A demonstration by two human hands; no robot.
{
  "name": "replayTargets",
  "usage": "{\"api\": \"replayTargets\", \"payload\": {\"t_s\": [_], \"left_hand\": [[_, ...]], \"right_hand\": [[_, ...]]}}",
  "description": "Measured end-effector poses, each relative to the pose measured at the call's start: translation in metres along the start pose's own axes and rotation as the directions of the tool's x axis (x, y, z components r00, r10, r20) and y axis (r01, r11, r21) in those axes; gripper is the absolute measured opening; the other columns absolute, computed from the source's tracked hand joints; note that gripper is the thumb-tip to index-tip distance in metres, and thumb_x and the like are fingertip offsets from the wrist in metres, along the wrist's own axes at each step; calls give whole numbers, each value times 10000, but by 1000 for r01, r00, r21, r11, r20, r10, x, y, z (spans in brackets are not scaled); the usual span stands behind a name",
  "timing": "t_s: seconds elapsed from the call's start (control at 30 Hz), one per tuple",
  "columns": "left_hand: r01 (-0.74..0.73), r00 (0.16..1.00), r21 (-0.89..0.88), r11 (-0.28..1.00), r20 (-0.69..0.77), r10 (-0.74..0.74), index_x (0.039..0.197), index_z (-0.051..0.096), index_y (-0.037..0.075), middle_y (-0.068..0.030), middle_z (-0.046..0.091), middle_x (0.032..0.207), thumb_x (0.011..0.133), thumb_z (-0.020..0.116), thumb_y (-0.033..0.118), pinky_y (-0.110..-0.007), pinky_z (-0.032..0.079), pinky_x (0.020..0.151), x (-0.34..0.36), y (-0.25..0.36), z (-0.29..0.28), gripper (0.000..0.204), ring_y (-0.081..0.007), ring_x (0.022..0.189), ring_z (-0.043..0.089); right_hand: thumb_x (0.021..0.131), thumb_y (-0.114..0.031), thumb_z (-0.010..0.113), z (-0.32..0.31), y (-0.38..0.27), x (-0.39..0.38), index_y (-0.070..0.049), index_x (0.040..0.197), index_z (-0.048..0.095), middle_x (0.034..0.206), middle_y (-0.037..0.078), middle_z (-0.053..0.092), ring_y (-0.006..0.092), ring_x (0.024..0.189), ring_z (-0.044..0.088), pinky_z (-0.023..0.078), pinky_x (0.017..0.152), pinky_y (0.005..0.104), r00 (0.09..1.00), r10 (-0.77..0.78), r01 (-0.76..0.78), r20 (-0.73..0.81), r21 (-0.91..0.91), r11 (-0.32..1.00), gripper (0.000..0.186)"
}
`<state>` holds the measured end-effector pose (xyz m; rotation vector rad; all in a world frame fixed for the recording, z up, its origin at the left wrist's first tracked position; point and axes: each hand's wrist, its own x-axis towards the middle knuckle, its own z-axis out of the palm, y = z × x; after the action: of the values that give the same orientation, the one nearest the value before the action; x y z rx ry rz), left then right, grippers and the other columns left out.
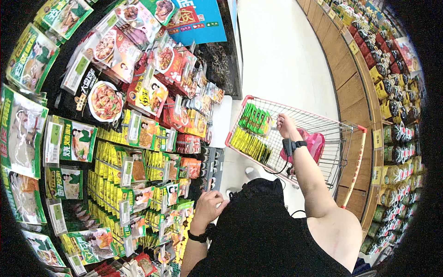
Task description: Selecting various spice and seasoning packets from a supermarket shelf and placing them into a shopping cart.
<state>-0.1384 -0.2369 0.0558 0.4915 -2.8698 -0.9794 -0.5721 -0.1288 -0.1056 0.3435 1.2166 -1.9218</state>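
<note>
Two hands are working apart: the right hand [285,124] is reaching into the red-rimmed shopping cart [295,108], fingers closed around a small pale item whose kind I cannot tell, just beside the rows of green packets [254,118] and yellow-green packets [249,144] lying in the basket. The left hand [210,205] is resting loosely curled and holding nothing, close against the black shirt [263,235], near the shelf display of hanging yellow packets [110,184]. A pink bag [315,142] is lying in the cart behind the right wrist.

aisle floor [281,55] open — cart [350,127] perhaps blocking
</note>
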Motion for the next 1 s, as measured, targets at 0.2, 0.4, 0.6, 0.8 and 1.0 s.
{"api": "replayTargets", "payload": {"t_s": [0.2, 0.4, 0.6, 0.8, 1.0], "left_hand": [[-15, 993, 9, 1000, 116, 14, 801, 679, 77, -65, 618, 825, 831, 702, 234, -379, 461, 763, 44, 20, 11, 161, -273, 805, 606], [6, 984, -48, 999, 176, 2, 882, 676, 85, -76, 630, 851, 837, 691, 232, -386, 463, 767, 69, 30, 23, 155, -288, 829, 609], [149, 969, -9, 989, 201, -144, 900, 680, 56, -90, 657, 878, 822, 700, 179, -373, 468, 775, 85, 23, 15, 147, -293, 867, 630], [302, 931, 49, 952, 200, -306, 933, 679, 51, -106, 659, 901, 817, 706, 165, -386, 481, 784, 86, 26, 5, 165, -298, 891, 630], [313, 942, 25, 949, 118, -314, 944, 667, 61, -100, 636, 903, 834, 690, 177, -396, 455, 759, 63, 31, 18, 161, -311, 859, 605]], "right_hand": [[889, -230, 555, -148, 112, 58, -78, 845, 527, 654, 4, 530, 154, 533, 485, 421, 497, 284, 911, 361, -364, -196, 24, 931, 161], [933, -112, 487, -276, 212, 96, -54, 789, 530, 655, 2, 515, 155, 543, 490, 435, 562, 309, 903, 401, -422, -154, -149, 894, 160], [742, -355, 748, -264, 232, 114, 44, 977, 690, 925, 97, 710, 187, 817, 650, 509, 710, 340, 864, 389, -493, -319, -693, 526, 467], [758, -444, 685, -187, 239, 103, -38, 986, 719, 1060, 190, 687, 300, 1000, 667, 531, 856, 371, 899, 304, -311, -315, -948, -62, 467], [807, -287, 553, -121, 213, 72, -73, 898, 737, 1028, 145, 698, 309, 991, 662, 538, 831, 408, 946, 230, -169, -229, -952, -255, 297]]}}
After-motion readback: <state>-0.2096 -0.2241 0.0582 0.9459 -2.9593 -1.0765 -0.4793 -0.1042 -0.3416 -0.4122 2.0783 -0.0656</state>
